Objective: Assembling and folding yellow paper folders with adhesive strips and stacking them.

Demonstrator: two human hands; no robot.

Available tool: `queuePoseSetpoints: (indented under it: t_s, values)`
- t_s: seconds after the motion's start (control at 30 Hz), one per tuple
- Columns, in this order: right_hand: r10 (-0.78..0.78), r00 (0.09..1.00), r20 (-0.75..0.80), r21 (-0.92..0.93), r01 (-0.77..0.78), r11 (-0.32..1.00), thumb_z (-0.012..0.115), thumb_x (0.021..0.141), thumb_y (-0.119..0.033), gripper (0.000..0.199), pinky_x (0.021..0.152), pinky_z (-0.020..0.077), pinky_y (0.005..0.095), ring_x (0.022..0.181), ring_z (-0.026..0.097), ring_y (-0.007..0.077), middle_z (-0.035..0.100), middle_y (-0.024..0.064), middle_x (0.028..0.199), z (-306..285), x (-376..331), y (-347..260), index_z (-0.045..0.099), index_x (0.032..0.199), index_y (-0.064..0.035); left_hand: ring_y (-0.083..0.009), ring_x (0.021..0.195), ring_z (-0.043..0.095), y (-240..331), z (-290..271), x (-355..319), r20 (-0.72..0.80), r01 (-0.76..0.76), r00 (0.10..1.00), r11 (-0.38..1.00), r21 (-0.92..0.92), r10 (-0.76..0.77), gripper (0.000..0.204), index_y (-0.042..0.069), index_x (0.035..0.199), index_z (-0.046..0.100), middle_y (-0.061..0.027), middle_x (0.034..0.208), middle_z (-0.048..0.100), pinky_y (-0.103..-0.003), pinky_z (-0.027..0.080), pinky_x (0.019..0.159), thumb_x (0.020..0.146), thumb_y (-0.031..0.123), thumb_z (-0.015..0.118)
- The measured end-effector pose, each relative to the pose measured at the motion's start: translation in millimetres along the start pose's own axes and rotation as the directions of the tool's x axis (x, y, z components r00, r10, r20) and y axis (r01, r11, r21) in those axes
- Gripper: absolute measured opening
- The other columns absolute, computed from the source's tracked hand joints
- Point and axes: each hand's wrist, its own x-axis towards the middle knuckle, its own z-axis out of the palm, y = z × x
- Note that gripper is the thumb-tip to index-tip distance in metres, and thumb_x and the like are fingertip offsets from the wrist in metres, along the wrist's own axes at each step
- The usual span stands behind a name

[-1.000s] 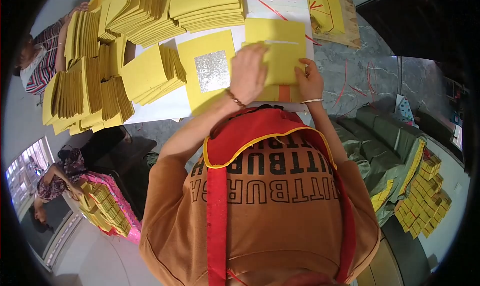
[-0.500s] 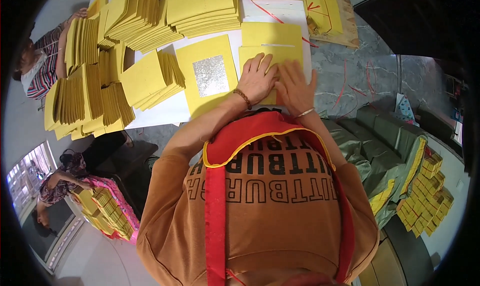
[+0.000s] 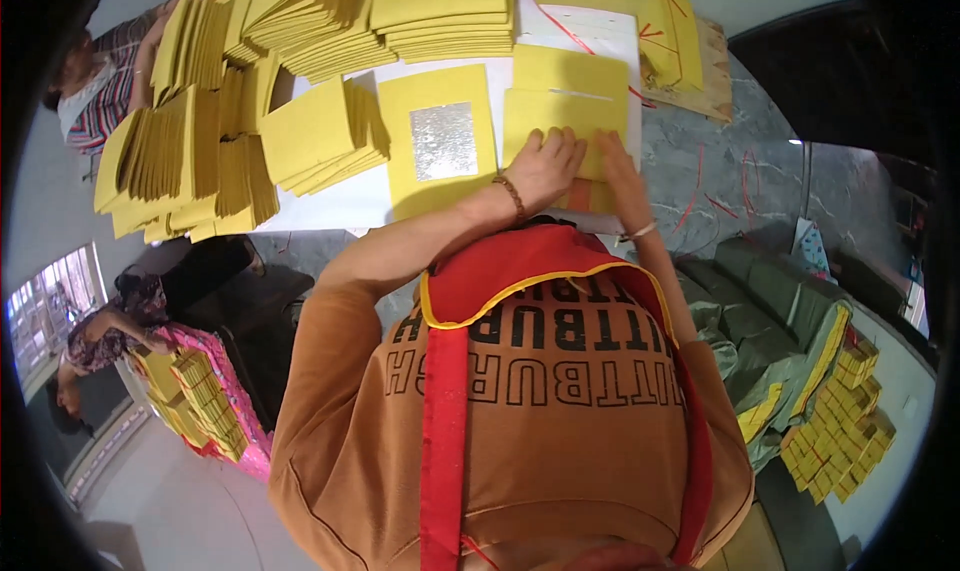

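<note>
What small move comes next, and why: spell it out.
Probably smooth the yellow sheet flat with the left hand: that hand lies over its lower part, the right hand is by its right edge, and a white sliver shows along part of its upper edge.

Grey marble-look floor (image 3: pixel 690 136), veined with pale streaks, spreads beyond the right end of the white-topped table (image 3: pixel 330 211) and shows again under its near edge. A wooden board (image 3: pixel 716 81) lies by the table's far right corner. At right stands a dark green couch (image 3: pixel 745 271), its side draped in crinkled sheeting (image 3: pixel 722 316), with a pale wall (image 3: pixel 912 411) behind. A large black panel (image 3: pixel 840 56) fills the upper right. At left, another pale wall (image 3: pixel 45 196) curves down to a bright barred window (image 3: pixel 52 296), daylight glowing through; dark low furniture (image 3: pixel 215 321) stands nearby.
</note>
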Motion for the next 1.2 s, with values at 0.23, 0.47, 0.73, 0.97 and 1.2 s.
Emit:
queuePoseSetpoints:
  t_s: [0.23, 0.47, 0.73, 0.97, 1.2]
  values:
    - [0.305, 0.94, -0.152, 0.741, -0.096, 0.665, 0.035, 0.095, -0.028, 0.044, 0.103, 0.0268, 0.0392, 0.123, 0.037, 0.0229, 0.042, 0.0124, 0.131, -22, -10, -11, 0.039, 0.13, 0.0004, -0.0274, 0.089, 0.054, -52, -65, -1, -0.204, 0.007, 0.969, 0.84, -0.542, -0.14, 0.043, 0.002, 0.108, 0.056, -0.0116, 0.1, 0.06, -0.035, 0.044, 0.078, 0.065, 0.001, 0.053]
    - [0.426, 0.877, -0.222, 0.786, -0.098, 0.611, 0.034, 0.096, -0.03, 0.044, 0.099, 0.0328, 0.035, 0.115, 0.046, 0.0212, 0.051, 0.0135, 0.121, -18, -5, -7, 0.042, 0.127, 0.0013, -0.0277, 0.099, 0.053, -159, -107, -144, -0.534, 0.464, 0.761, 0.884, 0.053, -0.368, 0.048, 0.013, 0.112, 0.059, -0.0041, 0.112, 0.059, -0.039, 0.038, 0.086, 0.066, 0.002, 0.052]
    - [0.379, 0.908, -0.181, 0.692, -0.156, 0.705, 0.045, 0.093, -0.015, 0.029, 0.086, 0.0425, 0.0261, 0.095, 0.057, 0.0153, 0.062, 0.009, 0.101, -15, 2, -15, 0.054, 0.114, 0.0029, -0.0243, 0.109, 0.046, -186, -83, -213, -0.024, 0.579, 0.814, 0.807, 0.118, -0.581, 0.061, 0.022, 0.128, 0.044, -0.0002, 0.127, 0.049, -0.038, 0.034, 0.09, 0.071, 0.003, 0.057]
    - [0.349, 0.918, -0.187, 0.699, -0.126, 0.704, 0.048, 0.091, -0.013, 0.027, 0.084, 0.0435, 0.0255, 0.095, 0.057, 0.0141, 0.061, 0.0096, 0.104, -8, -2, -13, 0.055, 0.113, 0.0018, -0.0254, 0.119, 0.036, -168, -39, -217, -0.049, 0.714, 0.694, 0.676, 0.182, -0.719, 0.065, 0.019, 0.133, 0.036, -0.0018, 0.138, 0.034, -0.043, 0.029, 0.094, 0.072, 0.001, 0.05]
    - [0.335, 0.924, -0.183, 0.63, -0.151, 0.762, 0.052, 0.089, -0.012, 0.026, 0.083, 0.0438, 0.0256, 0.095, 0.057, 0.014, 0.062, 0.0093, 0.102, -12, 0, -12, 0.057, 0.111, 0.0007, -0.0296, 0.123, 0.032, -173, -64, -211, 0.167, 0.675, 0.706, 0.725, 0.137, -0.689, 0.081, 0.014, 0.137, 0.025, -0.0074, 0.14, 0.027, -0.046, 0.026, 0.099, 0.065, 0.005, 0.06]
